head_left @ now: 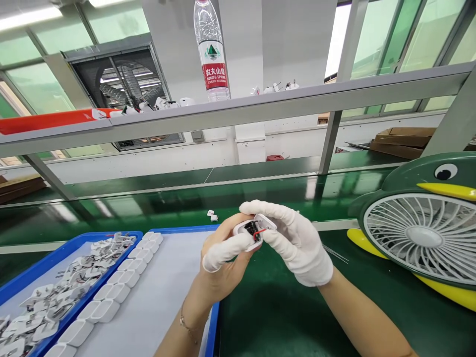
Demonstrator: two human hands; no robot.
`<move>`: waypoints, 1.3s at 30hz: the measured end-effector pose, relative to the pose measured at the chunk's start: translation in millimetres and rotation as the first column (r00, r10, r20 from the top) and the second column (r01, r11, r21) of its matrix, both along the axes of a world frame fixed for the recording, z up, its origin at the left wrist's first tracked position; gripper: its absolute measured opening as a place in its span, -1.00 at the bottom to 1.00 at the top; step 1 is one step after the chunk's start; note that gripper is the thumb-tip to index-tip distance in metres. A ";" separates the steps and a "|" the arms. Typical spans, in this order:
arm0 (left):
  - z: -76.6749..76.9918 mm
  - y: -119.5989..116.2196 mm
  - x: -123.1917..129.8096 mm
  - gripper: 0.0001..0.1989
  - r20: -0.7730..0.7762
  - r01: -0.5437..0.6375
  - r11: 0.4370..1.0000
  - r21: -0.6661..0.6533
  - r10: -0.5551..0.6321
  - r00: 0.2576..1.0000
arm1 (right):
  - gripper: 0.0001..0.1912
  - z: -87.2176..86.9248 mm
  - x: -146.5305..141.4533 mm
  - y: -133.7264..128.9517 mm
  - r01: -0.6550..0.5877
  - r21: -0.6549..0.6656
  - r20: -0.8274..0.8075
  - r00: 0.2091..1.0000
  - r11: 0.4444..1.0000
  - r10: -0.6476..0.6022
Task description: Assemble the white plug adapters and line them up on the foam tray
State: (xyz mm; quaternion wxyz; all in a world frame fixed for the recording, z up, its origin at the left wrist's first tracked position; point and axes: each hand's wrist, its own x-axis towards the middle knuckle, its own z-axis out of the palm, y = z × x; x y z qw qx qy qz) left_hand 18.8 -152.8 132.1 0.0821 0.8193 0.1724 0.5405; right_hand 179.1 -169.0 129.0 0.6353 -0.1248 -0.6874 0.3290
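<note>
In front of me, my left hand (217, 270) is closed around a small white plastic housing (238, 228); its thumb wears a white cover. Black parts (251, 229) and a red wire (261, 231) show inside the housing. My right hand (301, 250), in a white glove, pinches a white plastic cover (265, 222) between thumb and fingers, tilted against the housing's open side. The fingers partly hide where the two pieces meet. Both hands hang above the green work surface (256, 307).
A blue tray (137, 238) of loose white plug parts (74, 282) stands left. Beside it, white housings (119, 292) line a second tray (167, 287). A green and yellow fan (424, 237) is at right. A shelf (260, 101) bearing a water bottle (211, 54) crosses above.
</note>
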 end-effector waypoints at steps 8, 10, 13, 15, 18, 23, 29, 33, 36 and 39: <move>0.9 3.8 -1.1 -0.59 0.016 0.117 0.993 0.029 -0.118 0.993 | -0.55 0.5 0.9 -4.5 0.108 0.045 0.098 0.989 0.993 -0.112; 0.4 4.1 -0.7 -0.57 0.030 0.127 0.991 0.033 -0.128 0.991 | -0.55 0.1 1.7 -4.4 0.101 0.054 0.111 0.988 0.993 -0.107; 0.0 3.6 -0.7 -0.55 0.053 0.126 0.991 0.043 -0.128 0.990 | -0.55 -0.7 2.9 -3.8 0.113 0.066 0.125 0.985 0.991 -0.120; -0.6 3.3 -1.5 -0.52 0.053 0.112 0.993 0.027 -0.113 0.992 | -0.55 -0.8 3.2 -3.5 0.130 0.077 0.133 0.981 0.989 -0.139; -2.4 3.4 -3.4 -0.48 0.035 0.090 0.996 -0.013 -0.090 0.995 | -0.54 -0.2 2.6 -3.4 0.122 0.083 0.136 0.982 0.989 -0.132; -4.9 3.3 -3.5 -0.45 0.028 0.073 0.996 -0.047 -0.072 0.997 | -0.57 0.5 1.3 -3.6 0.086 0.047 0.081 0.993 0.995 -0.089; -1.1 3.6 -0.1 -0.57 0.035 0.091 0.984 0.156 -0.098 0.995 | -0.60 0.2 2.1 -3.5 0.083 0.019 0.095 0.992 0.996 -0.085; 1.7 4.7 0.6 -0.47 0.045 0.109 0.953 0.282 -0.126 0.991 | -0.60 -0.4 1.6 -4.7 0.084 -0.012 0.137 0.987 0.996 -0.082; -0.3 4.2 1.0 -0.47 0.075 0.139 0.955 0.262 -0.164 0.984 | -0.60 0.2 1.6 -6.7 0.092 0.017 0.140 0.986 0.996 -0.093; -4.5 2.8 1.8 -0.54 0.122 0.136 0.989 0.063 -0.143 0.982 | -0.59 2.5 2.4 -9.9 0.141 0.052 0.155 0.977 0.989 -0.147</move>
